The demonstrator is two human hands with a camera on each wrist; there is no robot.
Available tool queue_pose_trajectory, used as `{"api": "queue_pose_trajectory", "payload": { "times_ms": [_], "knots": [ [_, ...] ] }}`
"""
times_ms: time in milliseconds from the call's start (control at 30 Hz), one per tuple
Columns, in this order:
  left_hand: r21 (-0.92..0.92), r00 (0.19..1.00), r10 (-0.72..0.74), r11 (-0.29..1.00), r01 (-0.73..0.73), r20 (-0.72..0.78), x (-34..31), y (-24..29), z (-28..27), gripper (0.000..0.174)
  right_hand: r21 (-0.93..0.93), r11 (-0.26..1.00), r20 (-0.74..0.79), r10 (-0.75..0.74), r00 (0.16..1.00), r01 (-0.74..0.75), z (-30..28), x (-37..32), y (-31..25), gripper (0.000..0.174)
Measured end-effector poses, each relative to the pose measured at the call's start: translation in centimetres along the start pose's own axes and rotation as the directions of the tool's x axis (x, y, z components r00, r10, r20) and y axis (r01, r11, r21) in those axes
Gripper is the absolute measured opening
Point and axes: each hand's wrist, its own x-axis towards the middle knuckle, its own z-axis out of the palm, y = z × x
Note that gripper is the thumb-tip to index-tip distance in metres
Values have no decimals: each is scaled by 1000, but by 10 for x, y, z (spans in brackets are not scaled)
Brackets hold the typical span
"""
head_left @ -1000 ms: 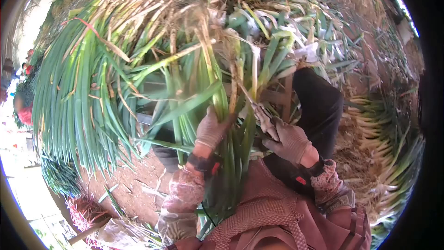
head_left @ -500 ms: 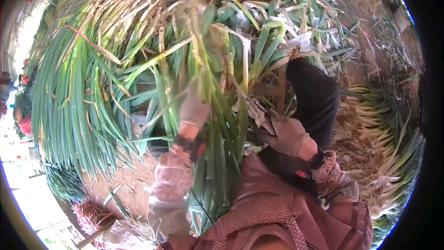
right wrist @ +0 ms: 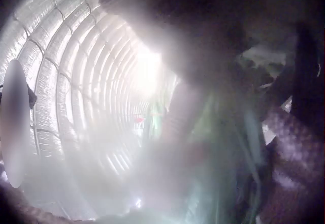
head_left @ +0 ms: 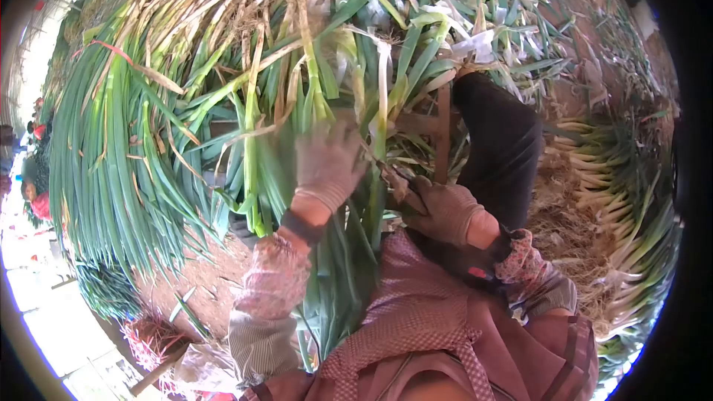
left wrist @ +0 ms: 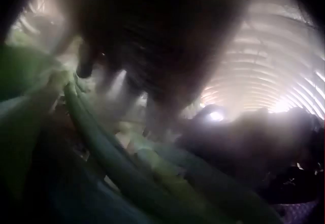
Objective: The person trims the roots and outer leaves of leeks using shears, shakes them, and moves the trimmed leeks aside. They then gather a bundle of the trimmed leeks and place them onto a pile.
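Note:
In the head view my gloved left hand (head_left: 329,160) is blurred, its fingers extended over the long green onions (head_left: 342,252) that lie across my lap. White stalks and brown dry leaves of other onions reach up beyond the fingertips. My gloved right hand (head_left: 444,212) grips a worn tan hand tool (head_left: 401,184) with a thin nozzle, close beside the green stalks. Green leaves (left wrist: 111,158) run dark and blurred below my hand in the left wrist view. The right wrist view is hazy, with green leaves (right wrist: 218,168) at its lower middle.
A thick heap of green onions (head_left: 126,148) hangs over the left side. Stripped leaves (head_left: 475,15) cover the far right of the bench, whose wooden bar (head_left: 443,134) shows. Onions with pale stalks (head_left: 587,186) lie in a row on the right floor. My knee (head_left: 497,134) sits nearby.
My left hand gripped the stalks a second ago, moved left and up, and now has its fingers spread. My right hand shifted slightly left and still holds the tool.

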Motion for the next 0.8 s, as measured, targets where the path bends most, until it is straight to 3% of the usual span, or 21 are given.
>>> {"api": "queue_pose_trajectory", "payload": {
  "times_ms": [100,133,167,267,367,500,633,733,800],
  "knots": [
    [111,981,-154,984,142,115,-1,-20,3,40,-4,999,13,45,999,-45,-1,-2,-1,52],
    [92,944,-227,973,210,239,1,-26,-6,39,0,999,14,53,999,-53,1,-5,-3,51],
    [93,932,-268,963,253,244,1,-31,-7,39,10,1000,-27,7,1000,-7,4,-4,-1,52],
    [60,906,-356,934,351,229,10,-40,-2,42,20,998,-104,-52,993,54,5,0,2,52],
    [172,885,-464,875,453,32,44,-31,-1,47,26,1000,-82,-8,997,11,-14,15,-8,51],
    [153,822,-569,815,559,26,74,-46,20,60,28,999,-119,-22,993,26,-19,38,-2,51],
    [-225,710,-598,684,694,371,78,-68,23,58,-32,999,-118,-12,993,8,-35,54,-10,51],
    [-355,814,-525,732,581,250,62,-58,0,46,55,997,-205,-38,978,50,-30,60,-1,50],
    [-439,821,-472,694,571,322,41,-56,4,45,35,999,-161,-31,986,37,-34,53,-11,50]
  ]
}}
